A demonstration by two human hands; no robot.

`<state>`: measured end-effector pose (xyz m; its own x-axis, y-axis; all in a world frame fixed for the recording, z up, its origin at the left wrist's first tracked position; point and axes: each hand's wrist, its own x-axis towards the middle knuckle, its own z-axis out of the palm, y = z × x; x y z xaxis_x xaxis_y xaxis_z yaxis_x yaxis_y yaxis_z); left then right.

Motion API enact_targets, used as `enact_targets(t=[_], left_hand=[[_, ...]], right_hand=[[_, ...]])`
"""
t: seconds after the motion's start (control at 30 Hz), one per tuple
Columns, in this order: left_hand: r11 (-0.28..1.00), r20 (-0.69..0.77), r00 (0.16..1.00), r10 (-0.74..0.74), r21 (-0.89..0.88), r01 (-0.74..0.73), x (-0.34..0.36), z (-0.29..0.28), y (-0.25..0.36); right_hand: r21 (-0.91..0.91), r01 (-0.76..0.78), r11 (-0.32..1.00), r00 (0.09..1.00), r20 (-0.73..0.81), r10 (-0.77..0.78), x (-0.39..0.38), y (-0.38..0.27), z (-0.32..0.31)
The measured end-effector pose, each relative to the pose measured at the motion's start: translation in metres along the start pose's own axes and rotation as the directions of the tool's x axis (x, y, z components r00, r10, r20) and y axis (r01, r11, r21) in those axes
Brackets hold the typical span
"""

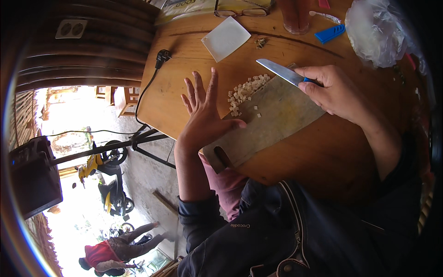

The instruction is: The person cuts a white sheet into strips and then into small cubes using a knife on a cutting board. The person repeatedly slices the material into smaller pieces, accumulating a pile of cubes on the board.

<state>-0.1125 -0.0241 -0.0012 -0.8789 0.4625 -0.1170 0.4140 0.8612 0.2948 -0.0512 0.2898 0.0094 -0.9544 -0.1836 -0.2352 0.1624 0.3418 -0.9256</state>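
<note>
My left hand (203, 113) is raised with its fingers spread and nothing in it, over the left edge of a worn cutting board (281, 129). In my right hand (333, 90) is a knife (282, 72) with a blue handle. Its blade points to the far left, above the board's far right part. Small pale cubes (244, 92) of some food lie heaped along the board's far left edge, with a couple lying loose nearer its middle. A slot is cut through the board's near left end, which juts over the table's edge.
On the wooden table (194, 41) lie a white square sheet (226, 39), eyeglasses (253, 12), a drinking glass (295, 21), a blue plastic piece (330, 34), a clear plastic bag (376, 34) and a black plug (162, 57). Motorcycles (113, 184) and a person in red (101, 255) are off left.
</note>
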Motion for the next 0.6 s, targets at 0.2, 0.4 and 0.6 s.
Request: enact_targets(t=[0.2,0.4,0.6], left_hand=[[0.998,-0.201,0.979,-0.020,0.060,0.033,0.017,0.021,-0.018],[0.989,-0.142,0.981,0.135,-0.034,-0.141,0.009,0.010,0.018],[0.992,-0.226,0.969,0.097,0.106,-0.074,0.021,0.019,0.018]], right_hand=[[0.030,-0.016,0.999,0.999,0.041,0.014,0.000,-0.004,0.001],[-0.012,-0.008,1.000,1.000,0.021,0.009,0.001,-0.002,0.000],[-0.018,0.003,1.000,0.999,0.038,-0.002,0.000,-0.007,-0.001]])
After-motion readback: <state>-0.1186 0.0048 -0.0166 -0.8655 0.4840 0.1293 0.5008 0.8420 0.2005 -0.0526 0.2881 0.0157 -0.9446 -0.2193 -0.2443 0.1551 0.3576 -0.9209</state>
